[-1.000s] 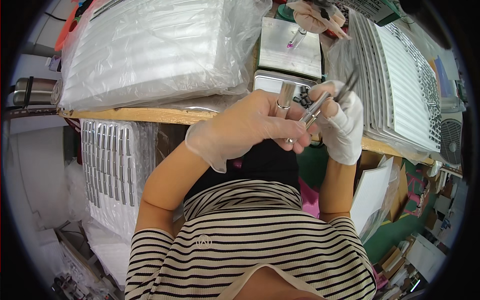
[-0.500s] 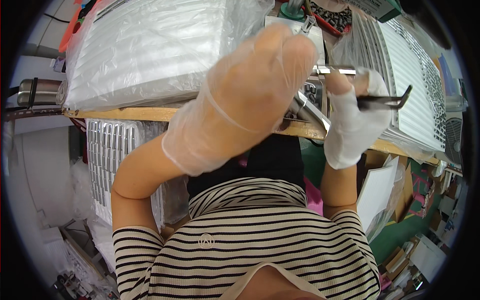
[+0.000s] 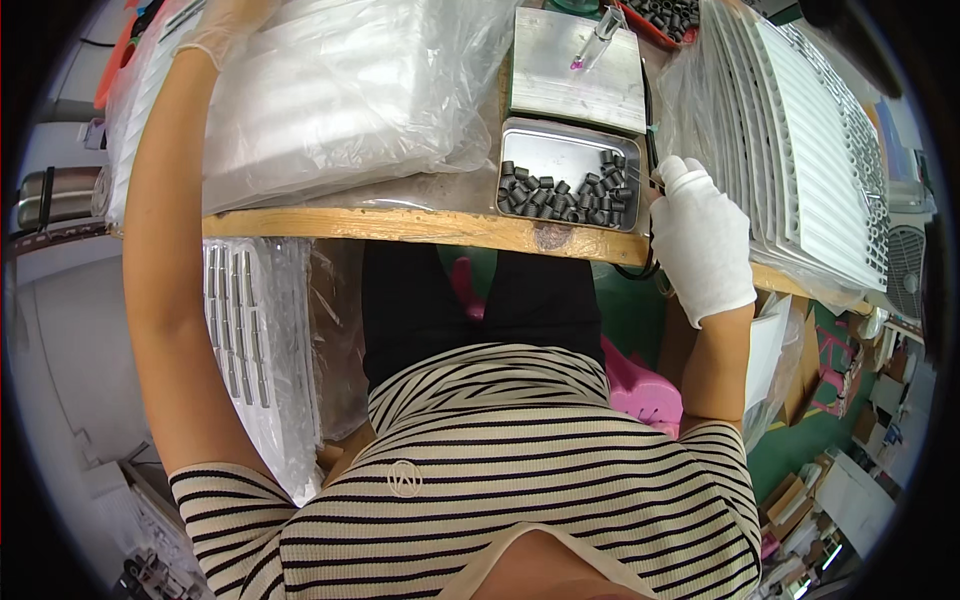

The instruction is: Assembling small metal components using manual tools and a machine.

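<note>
The right hand (image 3: 700,245), in a white glove, is curling closed over thin tweezers (image 3: 645,178) at the bench's front edge, touching the metal tray (image 3: 560,150) of small black sleeves (image 3: 565,192). The left hand (image 3: 215,22), in a clear glove, is reaching onto the plastic-wrapped stack (image 3: 350,90) at the far left; its grip cannot be told.

The left arm stretches far up and leftward, its clear-gloved left hand (image 3: 215,25) at the picture's top edge; the white-gloved right hand (image 3: 700,240) is curled closed, forearm bent upward.

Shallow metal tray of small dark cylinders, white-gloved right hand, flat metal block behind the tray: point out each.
Shallow metal tray (image 3: 560,152): head view, bare floor of the tray.
White-gloved right hand (image 3: 702,240): head view, back of the hand.
Flat metal block (image 3: 565,75): head view, its top face.
</note>
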A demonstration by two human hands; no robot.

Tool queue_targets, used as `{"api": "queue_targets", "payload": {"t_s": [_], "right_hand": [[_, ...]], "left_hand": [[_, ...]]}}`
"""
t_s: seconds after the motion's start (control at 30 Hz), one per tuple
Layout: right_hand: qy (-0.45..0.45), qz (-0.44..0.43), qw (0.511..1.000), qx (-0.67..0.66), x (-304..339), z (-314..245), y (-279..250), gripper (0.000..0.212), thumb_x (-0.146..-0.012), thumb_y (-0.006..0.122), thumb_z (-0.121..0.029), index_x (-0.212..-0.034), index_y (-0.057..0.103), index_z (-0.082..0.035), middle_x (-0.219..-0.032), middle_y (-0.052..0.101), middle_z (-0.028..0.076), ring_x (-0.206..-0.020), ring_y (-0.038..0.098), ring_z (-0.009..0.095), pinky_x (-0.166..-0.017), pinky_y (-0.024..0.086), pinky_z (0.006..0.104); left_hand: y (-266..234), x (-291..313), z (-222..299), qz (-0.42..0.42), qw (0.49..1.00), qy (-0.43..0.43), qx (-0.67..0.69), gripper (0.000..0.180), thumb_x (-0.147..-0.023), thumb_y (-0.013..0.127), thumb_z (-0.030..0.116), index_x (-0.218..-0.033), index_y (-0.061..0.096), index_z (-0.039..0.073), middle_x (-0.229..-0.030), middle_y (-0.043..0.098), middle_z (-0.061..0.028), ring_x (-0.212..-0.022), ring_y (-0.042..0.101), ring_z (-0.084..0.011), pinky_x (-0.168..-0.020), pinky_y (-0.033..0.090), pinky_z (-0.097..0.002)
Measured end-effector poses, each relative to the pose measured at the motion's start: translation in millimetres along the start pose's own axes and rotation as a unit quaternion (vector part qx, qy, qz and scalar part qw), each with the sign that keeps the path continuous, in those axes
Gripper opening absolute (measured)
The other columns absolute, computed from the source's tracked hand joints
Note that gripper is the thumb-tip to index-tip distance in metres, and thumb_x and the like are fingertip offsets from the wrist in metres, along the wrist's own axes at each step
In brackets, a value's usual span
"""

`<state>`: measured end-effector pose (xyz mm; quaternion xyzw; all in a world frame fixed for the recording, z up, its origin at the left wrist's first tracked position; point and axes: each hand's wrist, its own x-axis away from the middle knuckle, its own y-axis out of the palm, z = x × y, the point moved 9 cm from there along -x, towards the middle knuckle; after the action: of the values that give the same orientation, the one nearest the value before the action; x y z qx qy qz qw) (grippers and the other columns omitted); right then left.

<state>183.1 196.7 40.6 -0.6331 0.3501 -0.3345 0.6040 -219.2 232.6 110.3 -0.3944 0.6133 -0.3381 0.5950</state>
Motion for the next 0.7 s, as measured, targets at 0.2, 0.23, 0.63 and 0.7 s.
{"api": "queue_targets", "payload": {"t_s": [0.2,0.23,0.63,0.7], "right_hand": [[-0.034,0.028,0.999,0.021,-4,-4,-3,0.011,-0.082,0.058,-0.009,-0.091,0.053,-0.006,-0.087,0.059,0.015,-0.07,0.062,0.035,-0.061,0.05,0.0438],[-0.044,0.015,0.998,0.038,-5,-7,-2,0.01,-0.084,0.058,-0.012,-0.091,0.054,-0.006,-0.088,0.06,0.013,-0.071,0.064,0.033,-0.061,0.051,0.0414],[-0.075,0.028,0.997,0.011,-9,-18,-3,0.011,-0.083,0.061,-0.013,-0.088,0.054,-0.005,-0.085,0.058,0.013,-0.071,0.061,0.034,-0.061,0.05,0.0416],[-0.066,0.016,0.998,0.003,-8,-18,-1,0.011,-0.083,0.06,-0.013,-0.088,0.054,-0.005,-0.085,0.058,0.013,-0.072,0.061,0.034,-0.062,0.049,0.0418]], "left_hand": [[47,-2,-36,-0.015,0.717,-0.259,0.646,0.02,-0.084,0.054,0.003,-0.103,0.06,-0.002,-0.1,0.063,-0.0172,-0.092,0.059,-0.025,-0.084,0.047,-0.0337],[23,-4,-26,-0.082,0.921,-0.202,0.323,0.021,-0.083,0.055,0.003,-0.103,0.06,-0.002,-0.099,0.063,-0.0162,-0.092,0.059,-0.0243,-0.083,0.047,-0.0333],[-78,99,149,-0.021,0.78,-0.17,0.602,0.032,-0.071,0.067,-0.005,-0.102,0.064,0.003,-0.085,0.063,-0.0022,-0.073,0.054,-0.0089,-0.063,0.041,-0.0252],[-71,126,175,-0.03,0.746,-0.159,0.646,0.03,-0.072,0.067,-0.003,-0.101,0.065,0.001,-0.085,0.061,-0.0026,-0.076,0.055,-0.0092,-0.065,0.04,-0.0221]]}}
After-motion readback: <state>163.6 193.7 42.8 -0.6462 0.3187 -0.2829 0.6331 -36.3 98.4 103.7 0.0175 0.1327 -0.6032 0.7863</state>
